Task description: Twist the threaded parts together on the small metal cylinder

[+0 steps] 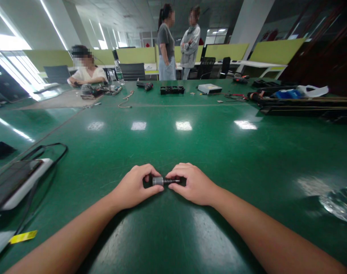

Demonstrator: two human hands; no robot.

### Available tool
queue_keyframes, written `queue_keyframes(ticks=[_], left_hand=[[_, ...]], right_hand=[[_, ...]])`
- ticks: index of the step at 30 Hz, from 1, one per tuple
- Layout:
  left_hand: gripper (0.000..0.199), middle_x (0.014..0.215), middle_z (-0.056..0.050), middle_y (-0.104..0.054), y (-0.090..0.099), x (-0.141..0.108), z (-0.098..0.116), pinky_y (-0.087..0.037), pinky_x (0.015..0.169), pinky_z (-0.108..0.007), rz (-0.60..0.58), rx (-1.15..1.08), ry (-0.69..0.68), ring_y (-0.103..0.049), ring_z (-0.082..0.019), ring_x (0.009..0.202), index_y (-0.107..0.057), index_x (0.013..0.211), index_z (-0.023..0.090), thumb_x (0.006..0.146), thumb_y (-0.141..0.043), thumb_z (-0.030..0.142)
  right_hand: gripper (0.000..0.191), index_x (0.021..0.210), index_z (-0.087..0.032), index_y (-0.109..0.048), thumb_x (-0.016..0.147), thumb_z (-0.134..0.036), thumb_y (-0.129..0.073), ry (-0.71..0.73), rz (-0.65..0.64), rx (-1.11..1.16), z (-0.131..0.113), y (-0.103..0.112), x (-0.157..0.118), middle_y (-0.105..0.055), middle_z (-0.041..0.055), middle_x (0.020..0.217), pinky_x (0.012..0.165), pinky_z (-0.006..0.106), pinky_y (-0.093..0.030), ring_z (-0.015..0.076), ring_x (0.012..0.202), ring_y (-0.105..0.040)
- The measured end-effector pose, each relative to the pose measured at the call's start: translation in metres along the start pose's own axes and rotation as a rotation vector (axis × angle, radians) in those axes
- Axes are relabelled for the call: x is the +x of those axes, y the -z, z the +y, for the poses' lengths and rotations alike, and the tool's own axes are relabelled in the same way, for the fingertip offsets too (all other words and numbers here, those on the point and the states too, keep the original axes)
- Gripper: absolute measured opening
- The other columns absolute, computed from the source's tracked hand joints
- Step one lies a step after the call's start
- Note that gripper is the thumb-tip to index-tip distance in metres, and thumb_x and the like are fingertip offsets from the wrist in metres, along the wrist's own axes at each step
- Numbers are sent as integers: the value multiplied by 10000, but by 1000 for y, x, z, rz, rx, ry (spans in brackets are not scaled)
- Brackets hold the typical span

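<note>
A small grey metal cylinder with a dark ridged shaft [157,180] lies crosswise between my two hands, at or just above the green tabletop. The thumb and fingers of my left hand [136,184] pinch the thick grey end. From the other side, my right hand [194,184] closes its thumb and fingertips around the thin shaft, which points right. Whether the shaft is a spring or a screw thread, I cannot tell. My fingers cover parts of both ends.
On the left lie a phone-like device [16,182] and a black cable [59,146]. A clear glass object [341,203] stands at right. Power drills [144,86], a black tray [172,90] and dark rails [304,106] lie far back. One person sits; two stand beyond.
</note>
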State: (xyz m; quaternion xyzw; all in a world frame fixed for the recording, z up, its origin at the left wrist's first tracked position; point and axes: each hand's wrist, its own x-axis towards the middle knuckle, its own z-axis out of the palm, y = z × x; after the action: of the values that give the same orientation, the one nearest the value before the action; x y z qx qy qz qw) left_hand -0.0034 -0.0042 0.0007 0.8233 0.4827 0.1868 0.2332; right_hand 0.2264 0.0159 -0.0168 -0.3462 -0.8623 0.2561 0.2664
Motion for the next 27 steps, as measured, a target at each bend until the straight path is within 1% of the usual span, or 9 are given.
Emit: queue_keyframes(ticks=[12,19,27], left_hand=[[223,839,13,-660,0,1,0,-393,725,-287,-10,5,-2,-572,-175,750,-651,945,216,825,-706,395],[223,858,6,-664,1,1,0,-403,727,-289,-14,0,0,-576,-185,767,-652,952,222,808,-723,376],[213,846,2,-647,0,2,1,-409,702,-278,-4,6,12,-568,-186,765,-649,960,213,809,-723,343]], right_hand=[[189,974,-202,-716,787,-221,-740,-7,-4,-10,-2,1,0,-702,22,882,805,334,-414,182,858,-614],[226,967,-202,-714,752,-240,-769,-8,0,0,-3,3,0,-697,19,864,785,326,-415,180,830,-614],[203,983,-217,-720,786,-234,-766,17,-14,-7,0,1,0,-715,19,911,830,332,-399,184,895,-619]])
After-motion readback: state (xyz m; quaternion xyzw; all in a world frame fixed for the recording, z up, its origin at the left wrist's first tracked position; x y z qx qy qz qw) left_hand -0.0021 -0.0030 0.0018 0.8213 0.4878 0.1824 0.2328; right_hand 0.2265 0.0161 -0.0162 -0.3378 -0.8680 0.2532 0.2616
